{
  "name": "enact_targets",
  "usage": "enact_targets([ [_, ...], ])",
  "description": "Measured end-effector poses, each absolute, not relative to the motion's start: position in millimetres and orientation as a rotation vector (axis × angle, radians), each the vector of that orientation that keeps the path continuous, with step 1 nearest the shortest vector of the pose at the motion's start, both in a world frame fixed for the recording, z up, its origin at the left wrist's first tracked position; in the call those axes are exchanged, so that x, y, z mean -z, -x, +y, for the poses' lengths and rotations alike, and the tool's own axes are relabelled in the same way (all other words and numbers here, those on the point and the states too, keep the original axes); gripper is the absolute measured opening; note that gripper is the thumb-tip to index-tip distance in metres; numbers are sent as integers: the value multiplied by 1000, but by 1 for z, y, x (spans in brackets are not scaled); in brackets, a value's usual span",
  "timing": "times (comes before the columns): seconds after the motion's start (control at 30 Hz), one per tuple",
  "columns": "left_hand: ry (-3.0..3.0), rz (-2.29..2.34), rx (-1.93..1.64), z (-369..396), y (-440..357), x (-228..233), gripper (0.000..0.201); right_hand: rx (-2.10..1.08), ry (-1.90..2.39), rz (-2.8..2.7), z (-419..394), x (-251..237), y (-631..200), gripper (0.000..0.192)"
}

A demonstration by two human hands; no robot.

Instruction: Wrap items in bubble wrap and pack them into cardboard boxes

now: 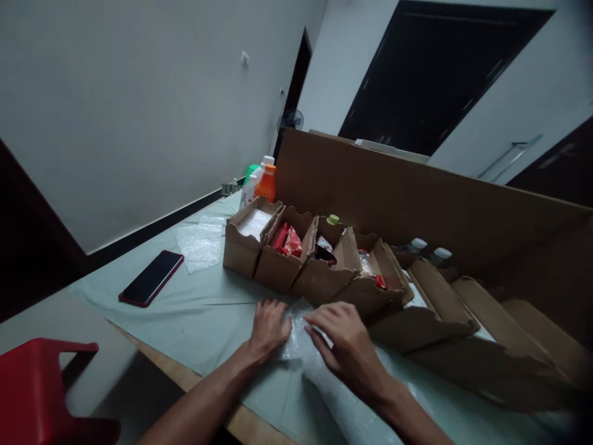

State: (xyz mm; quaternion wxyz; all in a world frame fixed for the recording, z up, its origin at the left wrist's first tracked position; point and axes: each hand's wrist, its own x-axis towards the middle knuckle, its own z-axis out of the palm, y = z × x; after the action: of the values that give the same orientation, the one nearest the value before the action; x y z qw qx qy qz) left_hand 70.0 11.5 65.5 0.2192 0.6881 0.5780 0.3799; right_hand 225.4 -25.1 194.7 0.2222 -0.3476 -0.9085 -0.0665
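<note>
A sheet of clear bubble wrap (299, 309) lies on the cloth-covered table between my two hands. My left hand (270, 327) is closed on its left edge, fingers bent and thumb against the plastic. From the other side, my right hand (340, 337) pinches the wrap between fingers and thumb; the exact grip is partly hidden. Beneath my right forearm a larger bubble wrap roll (343, 395) stretches toward the table's front edge. Just beyond my hands stands a row of cardboard bins (278, 266), some with red packets (290, 240) inside.
A phone (152, 278) lies at left, near flat bubble wrap pieces (199, 244). Bottles, one of them orange (265, 184), stand behind the leftmost bin. A tall cardboard panel (393, 191) rises behind the row. A red stool (41, 389) is beside the table at lower left.
</note>
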Motion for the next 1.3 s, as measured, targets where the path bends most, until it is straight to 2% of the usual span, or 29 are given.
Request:
enact_targets([
  [0.13,-1892,1622,-954,11,-68,-72,38,202,932,-2564,43,-261,-186,17],
  [0.27,-1806,1593,-924,13,-65,-78,47,250,1241,-2767,119,-292,-109,24],
  [0.47,-1703,1559,-977,18,-67,-79,48,140,1485,-2999,188,-276,-19,18],
  [0.57,-1685,1542,-1018,18,-70,-74,46,88,1528,-2930,201,-266,-8,20],
  [0.67,-1638,1524,-1105,20,-72,-68,43,38,1547,-2772,202,-278,-22,20],
  [0.8,-1487,1528,-1333,26,-70,-64,39,-112,1443,-2490,175,-307,-86,33],
  [0.9,-1281,1425,-1573,31,-60,-67,39,-658,1090,-1991,123,-304,-152,32],
  [1.0,-1110,1244,-1671,33,-46,-76,50,-1119,958,-1514,53,-270,-203,38],
  [1.17,-1038,966,-1463,8,-29,-106,78,-1378,963,-1104,-45,-190,-232,47],
  [1.3,-938,868,-1141,-40,-24,-124,74,-1490,934,-914,-88,-155,-247,45],
])
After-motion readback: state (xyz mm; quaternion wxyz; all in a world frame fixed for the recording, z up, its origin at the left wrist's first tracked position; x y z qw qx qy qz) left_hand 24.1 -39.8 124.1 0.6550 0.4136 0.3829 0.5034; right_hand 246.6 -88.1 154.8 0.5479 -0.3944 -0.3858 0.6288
